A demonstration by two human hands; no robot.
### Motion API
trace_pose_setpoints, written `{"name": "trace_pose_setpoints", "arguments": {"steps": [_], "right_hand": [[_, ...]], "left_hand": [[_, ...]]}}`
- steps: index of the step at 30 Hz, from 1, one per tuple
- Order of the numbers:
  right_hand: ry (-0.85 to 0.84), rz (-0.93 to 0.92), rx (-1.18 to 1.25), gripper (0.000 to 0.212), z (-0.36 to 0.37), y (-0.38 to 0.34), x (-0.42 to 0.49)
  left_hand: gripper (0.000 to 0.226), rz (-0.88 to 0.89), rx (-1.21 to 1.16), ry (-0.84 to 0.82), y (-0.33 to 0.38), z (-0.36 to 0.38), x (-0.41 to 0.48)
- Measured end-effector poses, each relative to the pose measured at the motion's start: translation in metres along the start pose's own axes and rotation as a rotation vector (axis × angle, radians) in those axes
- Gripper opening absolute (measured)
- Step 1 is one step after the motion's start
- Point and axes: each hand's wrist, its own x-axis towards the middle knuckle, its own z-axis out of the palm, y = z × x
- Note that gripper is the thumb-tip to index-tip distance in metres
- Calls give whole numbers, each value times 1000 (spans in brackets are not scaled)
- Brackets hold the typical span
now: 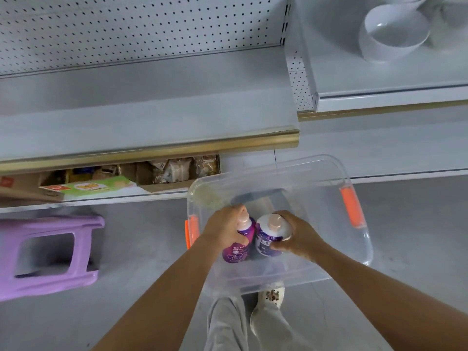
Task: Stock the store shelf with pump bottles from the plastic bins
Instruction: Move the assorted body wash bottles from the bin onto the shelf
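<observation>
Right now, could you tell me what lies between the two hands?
In the head view, the purple bottle gripped by the left hand and the purple-and-white bottle gripped by the right hand.

The pump bottles (238,251) are purple, the bin handles (352,207) orange, the stool (50,282) lilac.

No legible text: only blurred print on the pump bottles (236,252) and green box (96,186).

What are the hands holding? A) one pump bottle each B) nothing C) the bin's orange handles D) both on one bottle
A: the left hand grips the purple bottle and the right hand grips the white-topped bottle, side by side over the clear bin.
</observation>
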Motion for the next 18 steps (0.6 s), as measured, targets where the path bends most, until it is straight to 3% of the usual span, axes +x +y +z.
{"name": "trace_pose_setpoints", "arguments": {"steps": [5, 11, 18], "right_hand": [[1, 21, 23, 71, -12, -8, 3], [5, -2, 187, 66, -60, -40, -21], [37, -154, 333, 56, -130, -113, -65]], "left_hand": [[63, -30, -48, 22, 3, -9, -1], [59, 49, -175, 187, 26, -51, -27], [71, 115, -606, 461, 74, -138, -76]]}}
